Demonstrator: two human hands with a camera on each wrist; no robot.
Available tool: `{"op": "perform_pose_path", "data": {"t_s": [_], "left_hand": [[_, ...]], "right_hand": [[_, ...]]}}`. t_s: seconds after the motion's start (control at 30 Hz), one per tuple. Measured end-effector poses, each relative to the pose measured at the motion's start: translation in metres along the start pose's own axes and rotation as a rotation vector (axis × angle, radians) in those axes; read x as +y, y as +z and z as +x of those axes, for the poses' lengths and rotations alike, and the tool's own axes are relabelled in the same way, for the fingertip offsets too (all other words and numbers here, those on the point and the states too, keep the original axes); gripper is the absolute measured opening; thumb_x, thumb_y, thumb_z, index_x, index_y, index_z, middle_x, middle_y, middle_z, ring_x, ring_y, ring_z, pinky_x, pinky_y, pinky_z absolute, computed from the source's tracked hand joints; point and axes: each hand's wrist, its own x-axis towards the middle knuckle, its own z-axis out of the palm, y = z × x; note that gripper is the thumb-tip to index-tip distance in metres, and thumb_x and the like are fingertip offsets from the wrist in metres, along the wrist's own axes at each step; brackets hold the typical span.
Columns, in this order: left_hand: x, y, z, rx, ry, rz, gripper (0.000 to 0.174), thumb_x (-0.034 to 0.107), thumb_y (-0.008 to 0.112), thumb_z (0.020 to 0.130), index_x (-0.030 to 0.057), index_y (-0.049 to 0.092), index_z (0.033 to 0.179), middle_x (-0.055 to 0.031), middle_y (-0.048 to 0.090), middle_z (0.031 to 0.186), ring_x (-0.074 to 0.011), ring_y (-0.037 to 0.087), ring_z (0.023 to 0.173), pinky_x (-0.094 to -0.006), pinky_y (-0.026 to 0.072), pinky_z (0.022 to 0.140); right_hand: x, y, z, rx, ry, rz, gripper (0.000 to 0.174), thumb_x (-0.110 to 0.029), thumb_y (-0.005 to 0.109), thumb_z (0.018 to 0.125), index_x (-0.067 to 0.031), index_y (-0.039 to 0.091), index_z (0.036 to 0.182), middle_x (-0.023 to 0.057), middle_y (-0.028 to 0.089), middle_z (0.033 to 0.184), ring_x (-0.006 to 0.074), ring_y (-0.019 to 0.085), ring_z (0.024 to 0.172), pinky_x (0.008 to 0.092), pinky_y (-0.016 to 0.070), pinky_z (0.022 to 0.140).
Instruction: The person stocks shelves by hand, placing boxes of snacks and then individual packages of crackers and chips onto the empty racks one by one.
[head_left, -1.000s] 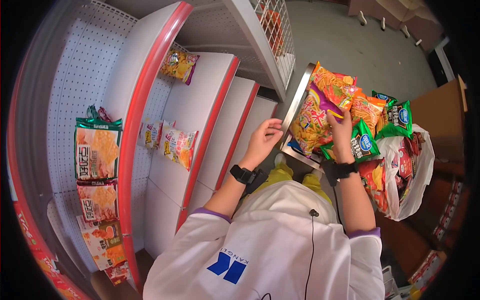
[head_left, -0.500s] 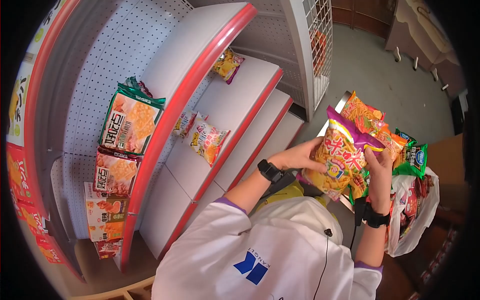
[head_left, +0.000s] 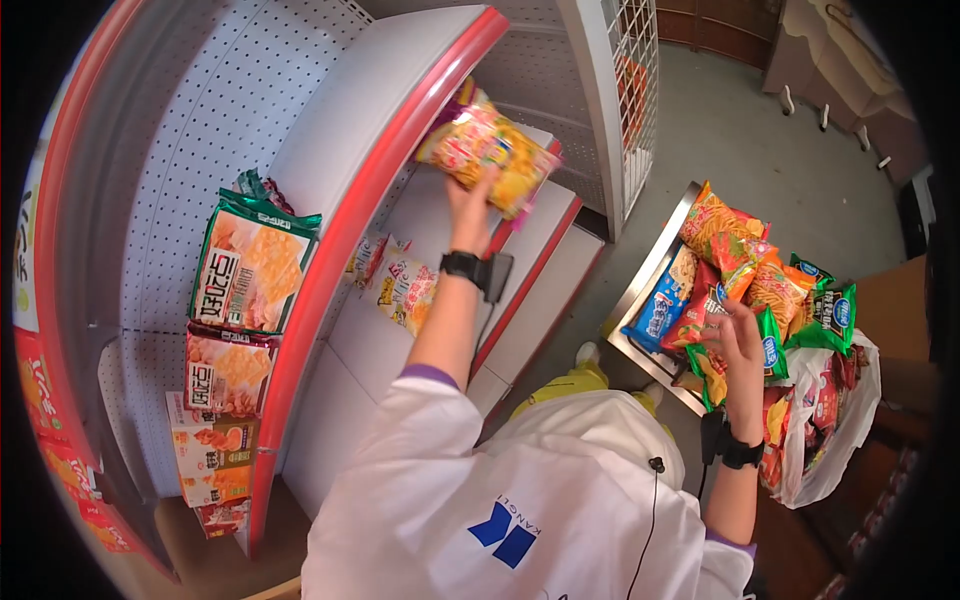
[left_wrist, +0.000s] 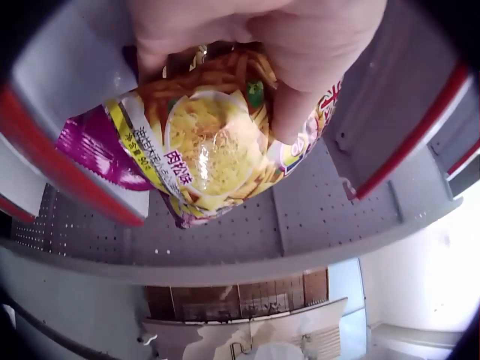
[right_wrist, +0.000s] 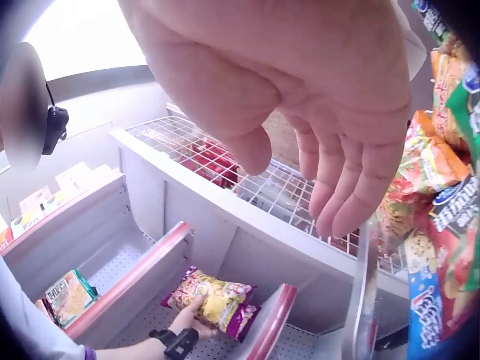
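My left hand grips a yellow and purple snack bag in the head view, over the second shelf. In the left wrist view, the thumb and fingers clasp the bag from above, and noodle-like sticks are printed on its front. My right hand holds nothing. Its fingers are loosely bent beside the snack bags heaped on a metal-edged cart. Among those are a blue bag, orange bags and green bags.
White and pink bags lie on the second shelf. Boxy packs, one of them a green-edged pack, stand on the top shelf behind its red lip. A white plastic bag full of packets is beside the cart. A wire mesh panel ends the rack.
The yellow and purple bag has gone from the cart, through both hands, to the shelf in my left hand. My right hand has let go of it and stays by the cart.
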Motion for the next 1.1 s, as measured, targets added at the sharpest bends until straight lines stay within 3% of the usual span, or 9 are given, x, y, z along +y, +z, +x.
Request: {"op": "perform_pose_path", "data": {"t_s": [0.07, 0.3, 0.4, 0.47, 0.6, 0.67, 0.97, 1.07, 1.1], "left_hand": [[-0.006, -0.021, 0.043, 0.133, 0.025, 0.052, 0.084, 0.012, 0.076, 0.078, 0.0089, 0.02, 0.141, -0.0105, 0.043, 0.134, -0.0233, 0.047, 0.121, -0.0395, 0.0445, 0.096], [-0.02, -0.03, 0.083, 0.1, -0.031, -0.087, 0.089, 0.009, 0.077, 0.075, 0.0129, 0.019, 0.142, -0.0083, 0.04, 0.136, -0.0239, 0.045, 0.123, -0.0416, 0.0438, 0.096], [-0.033, -0.048, 0.091, 0.045, -0.084, 0.027, 0.083, 0.014, 0.076, 0.078, 0.0123, 0.023, 0.142, -0.0072, 0.042, 0.135, -0.0235, 0.046, 0.123, -0.0426, 0.0441, 0.096], [-0.04, -0.057, 0.097, 0.032, -0.259, -0.07, 0.069, 0.023, 0.073, 0.083, 0.0168, 0.031, 0.138, -0.0062, 0.046, 0.133, -0.0228, 0.048, 0.121, -0.042, 0.0445, 0.095], [-0.056, -0.054, 0.098, 0.02, -0.255, -0.029, 0.064, 0.028, 0.071, 0.085, 0.0154, 0.035, 0.137, -0.0058, 0.048, 0.132, -0.0223, 0.049, 0.12, -0.0406, 0.0444, 0.095], [-0.058, -0.047, 0.101, -0.027, -0.237, -0.066, 0.072, 0.026, 0.073, 0.082, 0.0109, 0.031, 0.138, -0.0063, 0.046, 0.133, -0.0206, 0.047, 0.121, -0.0392, 0.0417, 0.098], [-0.062, -0.037, 0.088, 0.117, -0.209, 0.062, 0.069, 0.019, 0.074, 0.081, 0.0098, 0.031, 0.135, -0.0067, 0.048, 0.129, -0.0202, 0.049, 0.118, -0.0375, 0.0424, 0.097], [-0.05, -0.04, 0.077, 0.07, -0.19, 0.081, 0.068, 0.018, 0.074, 0.081, 0.009, 0.032, 0.133, -0.0075, 0.048, 0.129, -0.0207, 0.05, 0.117, -0.0365, 0.0428, 0.096], [-0.051, -0.043, 0.076, 0.042, -0.226, 0.084, 0.067, 0.024, 0.074, 0.081, 0.0184, 0.035, 0.134, -0.0023, 0.043, 0.134, -0.0196, 0.044, 0.12, -0.0418, 0.0335, 0.101]], "right_hand": [[0.018, -0.003, -0.008, 0.031, 0.01, -0.022, 0.031, -0.02, 0.05, 0.098, -0.0043, 0.047, 0.125, 0.006, 0.061, 0.103, 0.0141, 0.059, 0.091, 0.0269, 0.048, 0.08], [0.055, -0.014, -0.052, 0.19, 0.214, 0.018, 0.031, -0.021, 0.049, 0.098, -0.0056, 0.047, 0.124, 0.005, 0.061, 0.101, 0.0126, 0.059, 0.088, 0.0268, 0.0482, 0.078], [0.065, -0.01, -0.063, 0.222, 0.235, 0.052, 0.03, -0.021, 0.049, 0.098, -0.0062, 0.047, 0.124, 0.005, 0.061, 0.102, 0.0126, 0.06, 0.088, 0.0269, 0.0481, 0.078], [0.07, -0.01, -0.064, 0.229, 0.236, 0.056, 0.031, -0.021, 0.049, 0.098, -0.0062, 0.047, 0.125, 0.0051, 0.061, 0.102, 0.0129, 0.06, 0.088, 0.0269, 0.0479, 0.078], [0.071, -0.01, -0.059, 0.255, 0.25, 0.046, 0.031, -0.021, 0.049, 0.098, -0.0063, 0.047, 0.125, 0.0053, 0.061, 0.102, 0.0132, 0.06, 0.088, 0.0273, 0.0479, 0.078], [0.072, -0.01, -0.054, 0.25, 0.245, 0.034, 0.031, -0.021, 0.049, 0.098, -0.0063, 0.047, 0.126, 0.0052, 0.061, 0.102, 0.0132, 0.06, 0.088, 0.0275, 0.0479, 0.078], [0.065, -0.019, -0.044, 0.219, 0.217, 0.039, 0.033, -0.022, 0.05, 0.098, -0.0064, 0.047, 0.126, 0.0052, 0.06, 0.104, 0.0136, 0.06, 0.089, 0.0279, 0.0491, 0.078], [0.064, -0.021, -0.047, 0.212, 0.224, 0.038, 0.033, -0.022, 0.051, 0.097, -0.0065, 0.047, 0.125, 0.0055, 0.06, 0.103, 0.0138, 0.06, 0.089, 0.0277, 0.0492, 0.077], [0.065, -0.022, -0.049, 0.216, 0.237, 0.038, 0.032, -0.023, 0.052, 0.097, -0.0065, 0.048, 0.125, 0.0056, 0.061, 0.103, 0.0139, 0.06, 0.089, 0.0276, 0.0492, 0.077]]}}
